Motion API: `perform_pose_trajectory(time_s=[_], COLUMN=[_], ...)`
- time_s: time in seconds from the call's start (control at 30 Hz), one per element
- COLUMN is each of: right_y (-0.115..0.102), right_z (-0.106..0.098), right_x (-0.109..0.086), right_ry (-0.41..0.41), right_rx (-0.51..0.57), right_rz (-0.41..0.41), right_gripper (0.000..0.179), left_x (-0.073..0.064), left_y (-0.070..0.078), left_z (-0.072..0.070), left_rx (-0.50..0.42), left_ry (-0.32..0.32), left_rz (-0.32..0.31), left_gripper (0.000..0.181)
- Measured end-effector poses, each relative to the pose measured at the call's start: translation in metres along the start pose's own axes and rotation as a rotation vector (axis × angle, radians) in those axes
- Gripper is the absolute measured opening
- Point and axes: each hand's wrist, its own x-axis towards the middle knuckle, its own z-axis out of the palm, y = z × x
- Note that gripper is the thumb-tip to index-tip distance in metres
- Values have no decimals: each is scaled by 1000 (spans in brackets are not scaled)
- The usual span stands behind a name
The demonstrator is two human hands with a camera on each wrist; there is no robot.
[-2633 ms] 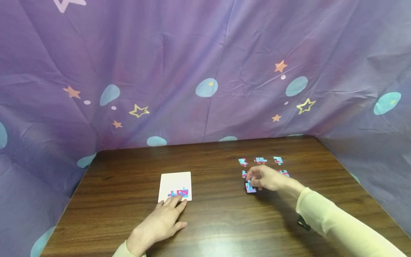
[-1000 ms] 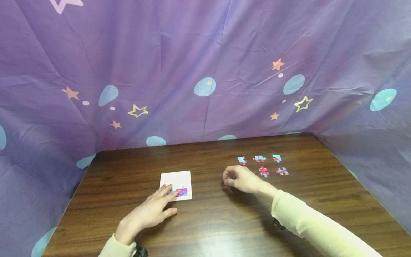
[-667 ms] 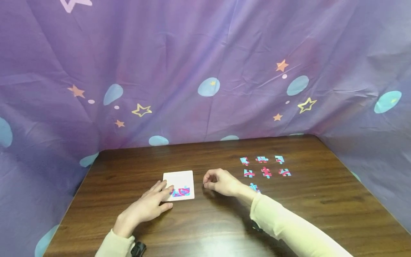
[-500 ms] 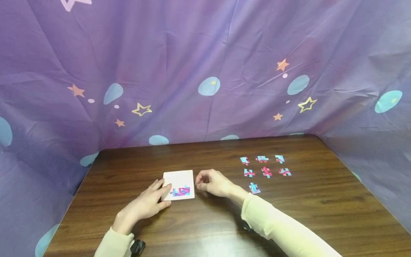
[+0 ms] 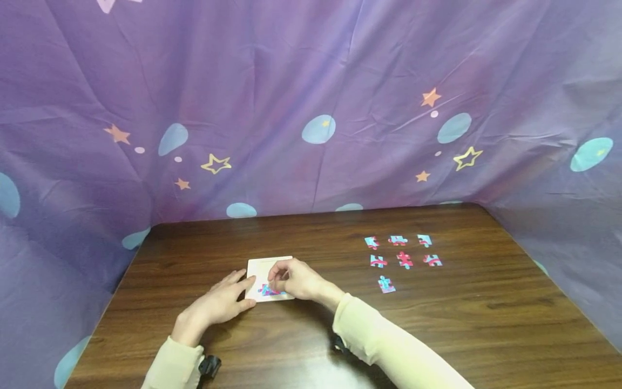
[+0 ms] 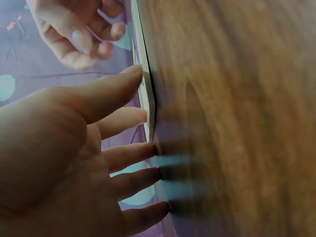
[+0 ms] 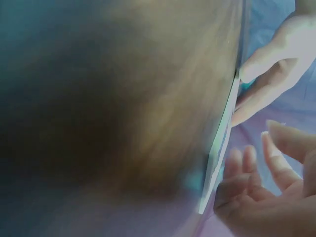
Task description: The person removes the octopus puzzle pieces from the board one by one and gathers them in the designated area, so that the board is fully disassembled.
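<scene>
A white square puzzle board (image 5: pixel 257 266) lies left of centre on the table, with joined blue, pink and purple puzzle pieces (image 5: pixel 266 290) along its near side. My left hand (image 5: pixel 216 303) has its fingers spread, thumb and index touching the board's left side. My right hand (image 5: pixel 300 281) is over the board's right half, fingers loosely bent, covering part of the joined pieces. No piece shows between its fingertips. In the right wrist view its thumb (image 7: pixel 291 139) and index finger sit slightly apart. The left wrist view has the board's edge (image 6: pixel 149 101) beside my left fingertips.
Loose puzzle pieces lie in rows at the right: several including a red one (image 5: pixel 404 260), with a single blue and purple piece (image 5: pixel 386 284) nearest me. The brown wooden table (image 5: pixel 437 329) meets a purple star-patterned cloth (image 5: pixel 272 135) at the back and sides.
My right hand has travelled left from the loose pieces to above the board. My left hand has shifted from over the joined pieces to the board's left side.
</scene>
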Motion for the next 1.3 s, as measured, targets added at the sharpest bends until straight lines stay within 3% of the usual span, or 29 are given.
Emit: perform_pose_trajectory(time_s=[0.13,0.27,0.6,0.87,1.1,1.3], right_y=[-3,-2,-7,-7,-4,-5], right_z=[8,15,25,25,21,19], right_x=[10,16,17,14,14,14], right_ry=[16,18,-32,-52,-51,-56], right_rx=[-88,-101,-328,-342,-330,-341], right_rz=[16,40,-26,26,22,30], right_gripper=[18,22,22,20,19,23], left_x=[-1,-2,-4,-4,0,1], left_y=[-4,-7,-8,-8,-11,-10], left_z=[1,4,4,6,7,8], left_rx=[17,25,25,3,26,26], left_ry=[2,-3,-13,-16,61,81], left_rz=[0,2,-2,11,45,78], left_gripper=[57,60,64,63,51,50])
